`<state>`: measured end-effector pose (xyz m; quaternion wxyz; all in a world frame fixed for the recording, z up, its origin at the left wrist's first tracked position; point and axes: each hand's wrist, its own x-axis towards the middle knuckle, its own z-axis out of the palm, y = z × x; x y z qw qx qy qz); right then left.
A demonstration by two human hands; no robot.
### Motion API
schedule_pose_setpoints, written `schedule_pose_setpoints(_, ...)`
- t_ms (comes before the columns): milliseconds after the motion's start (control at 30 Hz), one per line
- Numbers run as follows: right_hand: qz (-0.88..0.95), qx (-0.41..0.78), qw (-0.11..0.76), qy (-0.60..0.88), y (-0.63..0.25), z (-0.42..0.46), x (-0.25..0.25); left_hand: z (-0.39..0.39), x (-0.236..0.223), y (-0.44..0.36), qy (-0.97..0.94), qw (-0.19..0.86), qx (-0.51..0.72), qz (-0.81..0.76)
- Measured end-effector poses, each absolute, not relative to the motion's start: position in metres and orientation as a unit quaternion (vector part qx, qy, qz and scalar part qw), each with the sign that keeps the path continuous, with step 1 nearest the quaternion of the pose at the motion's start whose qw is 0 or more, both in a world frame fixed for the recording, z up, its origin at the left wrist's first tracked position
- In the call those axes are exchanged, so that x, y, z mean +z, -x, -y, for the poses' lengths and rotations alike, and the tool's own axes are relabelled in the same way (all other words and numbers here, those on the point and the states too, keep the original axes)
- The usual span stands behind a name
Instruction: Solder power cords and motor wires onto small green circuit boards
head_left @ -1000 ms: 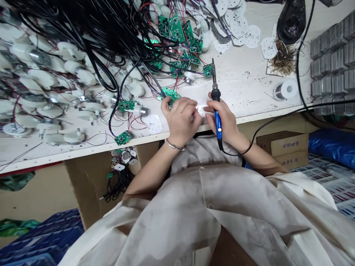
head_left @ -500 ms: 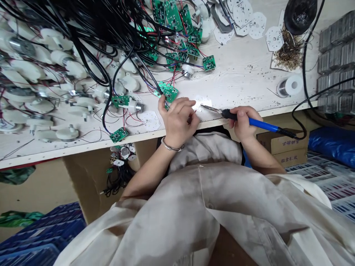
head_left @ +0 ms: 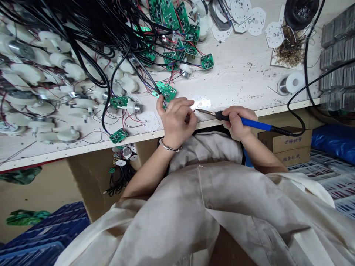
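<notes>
My right hand (head_left: 240,120) grips a soldering iron (head_left: 256,124) with a blue handle, its tip pointing left towards my left hand (head_left: 179,120). The thumb and forefinger of that left hand are pinched together, and a short bit of red wire (head_left: 194,110) shows at their tips. The iron's tip is close beside this wire; whether they touch I cannot tell. Just behind lies a white circuit board (head_left: 203,101) on the bench. Green circuit boards (head_left: 168,91) with wires sit right beyond my left fingers, which partly hide them.
White motors (head_left: 66,70) and black cables (head_left: 91,33) pile up on the left. A solder spool (head_left: 294,82), a dark bowl (head_left: 301,13) and a heap of brownish strands (head_left: 290,51) stand at right. The iron's cord (head_left: 290,105) loops over the bench edge. Stacked plates (head_left: 337,55) line the far right.
My right hand has moved left, bringing the iron's tip down to the red wire at my left fingertips. The left hand keeps its pinch and has barely shifted.
</notes>
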<state>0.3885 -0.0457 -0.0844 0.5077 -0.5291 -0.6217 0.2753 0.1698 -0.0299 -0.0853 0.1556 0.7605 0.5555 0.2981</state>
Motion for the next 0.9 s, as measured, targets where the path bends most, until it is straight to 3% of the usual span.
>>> schedule_pose_setpoints(433,0.681,0.278,0.521,0.433,-0.3919,0.0406,-0.0774,0.0292,-0.0888,-0.1723,-0.748,0.162,0.304,-0.567)
schedule_pose_setpoints(900,0.659,0.287,0.518,0.464,-0.3935,0.0415,-0.0789,0.0288,-0.0854,-0.1705,-0.725,0.226,0.307,-0.573)
